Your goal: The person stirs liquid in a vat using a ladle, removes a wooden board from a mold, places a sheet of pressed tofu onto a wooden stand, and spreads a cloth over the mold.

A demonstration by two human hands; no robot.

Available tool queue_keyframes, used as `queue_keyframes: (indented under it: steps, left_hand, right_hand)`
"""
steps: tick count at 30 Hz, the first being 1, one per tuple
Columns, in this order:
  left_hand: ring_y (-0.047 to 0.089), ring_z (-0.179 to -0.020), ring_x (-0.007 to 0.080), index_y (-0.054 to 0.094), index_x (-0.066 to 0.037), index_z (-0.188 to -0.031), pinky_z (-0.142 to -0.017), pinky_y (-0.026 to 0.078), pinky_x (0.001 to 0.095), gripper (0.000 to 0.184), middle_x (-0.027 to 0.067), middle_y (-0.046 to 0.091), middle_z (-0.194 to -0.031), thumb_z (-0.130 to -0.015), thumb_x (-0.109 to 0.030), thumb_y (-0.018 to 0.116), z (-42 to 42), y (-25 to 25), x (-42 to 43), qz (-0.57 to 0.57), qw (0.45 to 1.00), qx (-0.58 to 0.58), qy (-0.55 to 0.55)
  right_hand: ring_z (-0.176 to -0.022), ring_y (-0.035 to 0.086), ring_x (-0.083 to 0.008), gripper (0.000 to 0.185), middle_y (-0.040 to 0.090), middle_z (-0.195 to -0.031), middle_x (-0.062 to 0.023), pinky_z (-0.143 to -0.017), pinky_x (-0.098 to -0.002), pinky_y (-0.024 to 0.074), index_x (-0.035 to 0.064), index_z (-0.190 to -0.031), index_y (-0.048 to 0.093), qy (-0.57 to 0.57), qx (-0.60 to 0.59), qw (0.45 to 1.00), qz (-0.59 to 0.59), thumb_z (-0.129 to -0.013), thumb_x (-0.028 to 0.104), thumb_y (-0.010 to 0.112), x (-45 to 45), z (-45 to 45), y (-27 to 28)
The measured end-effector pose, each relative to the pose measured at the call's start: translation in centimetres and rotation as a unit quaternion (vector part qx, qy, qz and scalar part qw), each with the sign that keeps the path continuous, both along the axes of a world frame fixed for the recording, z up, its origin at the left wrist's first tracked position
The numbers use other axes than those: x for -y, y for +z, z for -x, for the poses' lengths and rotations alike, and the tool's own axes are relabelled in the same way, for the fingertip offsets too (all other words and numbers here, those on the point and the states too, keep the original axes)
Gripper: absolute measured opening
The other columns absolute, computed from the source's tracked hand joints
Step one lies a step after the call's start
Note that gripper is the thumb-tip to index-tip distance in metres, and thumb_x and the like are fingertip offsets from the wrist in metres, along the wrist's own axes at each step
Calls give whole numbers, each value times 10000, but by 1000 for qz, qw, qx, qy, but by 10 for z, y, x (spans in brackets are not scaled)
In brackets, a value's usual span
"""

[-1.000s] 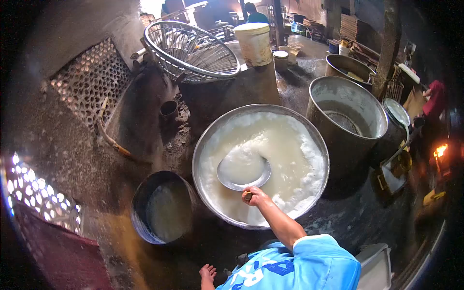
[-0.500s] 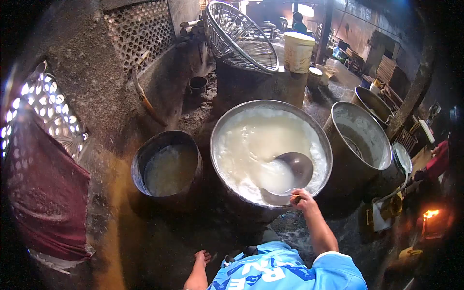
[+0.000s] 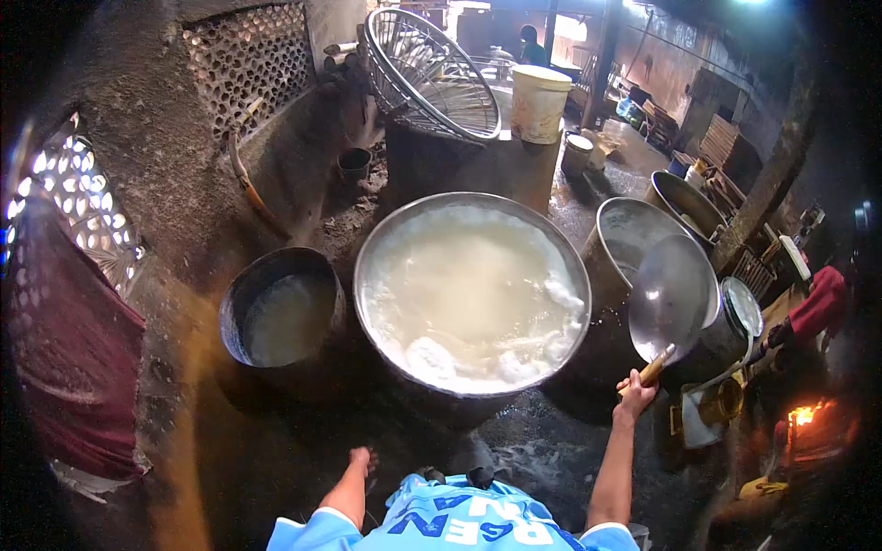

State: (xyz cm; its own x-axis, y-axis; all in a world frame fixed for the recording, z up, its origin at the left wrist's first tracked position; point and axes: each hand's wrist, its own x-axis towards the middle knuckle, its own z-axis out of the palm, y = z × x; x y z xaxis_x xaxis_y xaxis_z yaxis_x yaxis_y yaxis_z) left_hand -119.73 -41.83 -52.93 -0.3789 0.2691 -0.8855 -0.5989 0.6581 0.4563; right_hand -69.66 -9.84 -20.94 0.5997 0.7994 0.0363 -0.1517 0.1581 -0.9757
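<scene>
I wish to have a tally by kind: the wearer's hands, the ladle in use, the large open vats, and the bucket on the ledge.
Hands: 2 (left hand, right hand)
Ladle: 1
Vats: 4 (foamy vat, dark vat, right vat, far vat)
Bucket: 1
Total: 8

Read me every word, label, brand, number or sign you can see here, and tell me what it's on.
"N", "E", "R": large white and dark blue letters on the light blue shirt; the print is bent and folded, so I can't read it as a whole word.
White bucket: brownish marks, too blurred to tell if any are lettering.
Ladle in the right hand and large pot: no text visible.
</scene>
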Motion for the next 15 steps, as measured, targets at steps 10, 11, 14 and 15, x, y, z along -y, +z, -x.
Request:
queue_keyframes:
  steps: [10, 11, 14, 15]
  left_hand:
    - [583, -782, 197, 508, -150, -1128, -674, 430, 366, 303, 72, 599, -987, -859, -285, 478, -205, 42, -165, -29, 977, -27, -211]
    - [575, -878, 230, 456, -139, -1212, -780, 425, 392, 374, 110, 571, -1102, -867, -284, 448, -232, 55, -174, -34, 967, -17, -250]
    - [559, -721, 182, 515, -142, -1114, -629, 434, 341, 291, 63, 591, -928, -853, -255, 452, -296, 38, -205, -55, 955, -4, -293]
    - [551, -670, 172, 544, -139, -1055, -571, 426, 326, 248, 50, 588, -862, -850, -246, 455, -313, 38, -216, -63, 945, -18, -319]
  right_hand:
    - [-391, 447, -154, 219, 404, -482, -21, -350, -301, 413, 89, -639, 469, 159, -235, 919, 274, -805, 216, 533, 87, -195, -212]
    - [-388, 441, -153, 239, 403, -478, -21, -348, -293, 404, 94, -614, 470, 159, -259, 903, 304, -800, 232, 526, 108, -209, -241]
    - [-424, 477, -198, 294, 490, -504, -79, -312, -299, 312, 136, -653, 499, 172, -225, 845, 454, -776, 400, 455, 196, -238, -280]
    - [-433, 489, -208, 275, 494, -513, -85, -327, -298, 337, 114, -646, 488, 176, -235, 851, 435, -756, 366, 489, 227, -245, -291]
